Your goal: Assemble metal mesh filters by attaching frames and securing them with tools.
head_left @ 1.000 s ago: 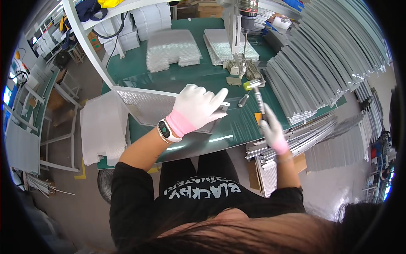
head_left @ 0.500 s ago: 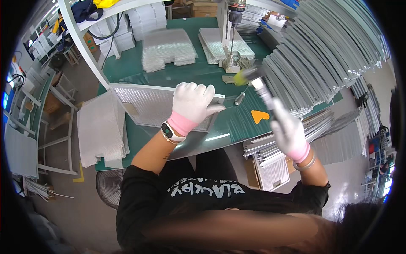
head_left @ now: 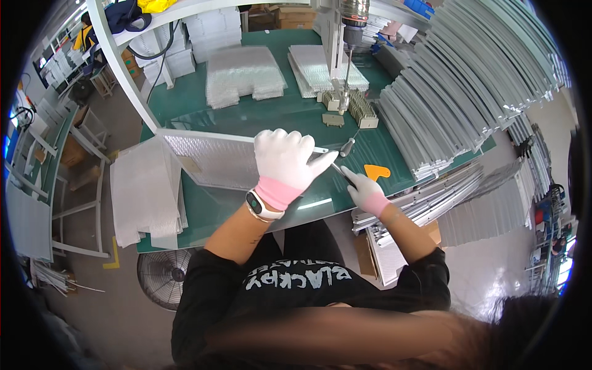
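Around the green work mat (head_left: 259,117) I see stacked white finned panels (head_left: 243,74) at the far side, a bench drill press (head_left: 345,37) beyond them, an orange plastic piece (head_left: 376,172) near its right edge, and a floor fan (head_left: 161,277) below.

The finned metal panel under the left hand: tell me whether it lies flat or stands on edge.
Flat. The panel lies face up on the green table, with the left hand spread on its right end.

head view | worn fisheye | faces down | near green bench (head_left: 246,117)
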Demonstrator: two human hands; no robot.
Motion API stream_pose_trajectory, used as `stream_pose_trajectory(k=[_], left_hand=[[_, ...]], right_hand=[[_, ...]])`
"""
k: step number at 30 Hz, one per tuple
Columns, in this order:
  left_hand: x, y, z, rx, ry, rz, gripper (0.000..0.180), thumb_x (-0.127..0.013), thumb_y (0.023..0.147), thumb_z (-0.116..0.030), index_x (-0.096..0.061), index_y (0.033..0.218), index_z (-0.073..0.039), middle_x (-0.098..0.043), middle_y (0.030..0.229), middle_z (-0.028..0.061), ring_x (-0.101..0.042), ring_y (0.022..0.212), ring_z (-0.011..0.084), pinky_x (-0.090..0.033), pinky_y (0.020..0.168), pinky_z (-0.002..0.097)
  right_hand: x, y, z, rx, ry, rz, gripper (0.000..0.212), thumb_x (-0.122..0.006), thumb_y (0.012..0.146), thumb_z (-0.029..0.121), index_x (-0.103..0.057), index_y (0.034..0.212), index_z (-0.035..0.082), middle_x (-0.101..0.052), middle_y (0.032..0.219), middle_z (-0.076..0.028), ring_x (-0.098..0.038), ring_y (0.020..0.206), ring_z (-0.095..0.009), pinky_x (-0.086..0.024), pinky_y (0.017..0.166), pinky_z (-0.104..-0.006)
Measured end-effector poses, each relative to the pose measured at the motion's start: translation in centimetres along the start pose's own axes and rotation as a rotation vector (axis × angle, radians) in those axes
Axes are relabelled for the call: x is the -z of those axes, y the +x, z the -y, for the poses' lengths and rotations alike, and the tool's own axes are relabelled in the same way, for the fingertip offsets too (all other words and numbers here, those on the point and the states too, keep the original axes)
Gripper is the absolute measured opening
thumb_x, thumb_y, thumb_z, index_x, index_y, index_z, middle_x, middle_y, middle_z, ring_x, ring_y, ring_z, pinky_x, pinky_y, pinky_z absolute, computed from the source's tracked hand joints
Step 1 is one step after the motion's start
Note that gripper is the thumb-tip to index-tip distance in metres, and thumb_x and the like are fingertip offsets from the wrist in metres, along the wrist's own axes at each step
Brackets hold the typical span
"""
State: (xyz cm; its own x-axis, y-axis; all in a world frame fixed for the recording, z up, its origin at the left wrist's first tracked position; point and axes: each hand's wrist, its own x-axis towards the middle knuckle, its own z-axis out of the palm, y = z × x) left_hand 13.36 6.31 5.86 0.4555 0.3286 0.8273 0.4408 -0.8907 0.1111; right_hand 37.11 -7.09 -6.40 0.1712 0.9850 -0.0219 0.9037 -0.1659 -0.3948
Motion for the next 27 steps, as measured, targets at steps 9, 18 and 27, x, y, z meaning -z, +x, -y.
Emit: stream_pose_trajectory(k=[9, 18, 27], left_hand=[[-0.6, -0.2, -1.2, -0.041, -0.043, -0.054, 0.028, -0.074, 0.064, -0.019, -0.048, 0.054, -0.013, -0.041, 0.050, 0.0015, -0.045, 0.048, 0.0217, -0.032, 0.049, 0.0371], [-2.8, 0.9, 0.5, -0.017, -0.090, -0.123, 0.027, -0.077, 0.065, -0.027, -0.054, 0.059, -0.012, -0.048, 0.055, 0.0016, -0.049, 0.056, 0.0228, -0.036, 0.056, 0.0380], [-3.1, 0.6, 0.9, -0.038, -0.136, -0.144, 0.024, -0.077, 0.062, -0.023, -0.056, 0.059, -0.013, -0.055, 0.058, 0.0001, -0.053, 0.056, 0.0217, -0.037, 0.055, 0.0379]], right_hand=[[24.7, 14.0, 16.1, 0.861, 0.437, -0.910, 0.047, -0.064, 0.091, 0.015, -0.044, 0.131, 0.003, -0.059, 0.113, -0.014, -0.060, 0.100, -0.024, -0.051, 0.087, -0.0377], [24.8, 12.5, 21.3, 0.680, 1.531, -0.475, 0.009, -0.062, 0.091, 0.014, -0.056, 0.097, 0.010, -0.058, 0.074, -0.002, -0.056, 0.060, -0.012, -0.046, 0.054, -0.0239], [23.1, 14.7, 19.9, 0.590, 1.717, -0.376, 0.011, -0.064, 0.091, 0.016, -0.056, 0.096, 0.010, -0.059, 0.073, -0.004, -0.055, 0.057, -0.013, -0.044, 0.049, -0.0228]])
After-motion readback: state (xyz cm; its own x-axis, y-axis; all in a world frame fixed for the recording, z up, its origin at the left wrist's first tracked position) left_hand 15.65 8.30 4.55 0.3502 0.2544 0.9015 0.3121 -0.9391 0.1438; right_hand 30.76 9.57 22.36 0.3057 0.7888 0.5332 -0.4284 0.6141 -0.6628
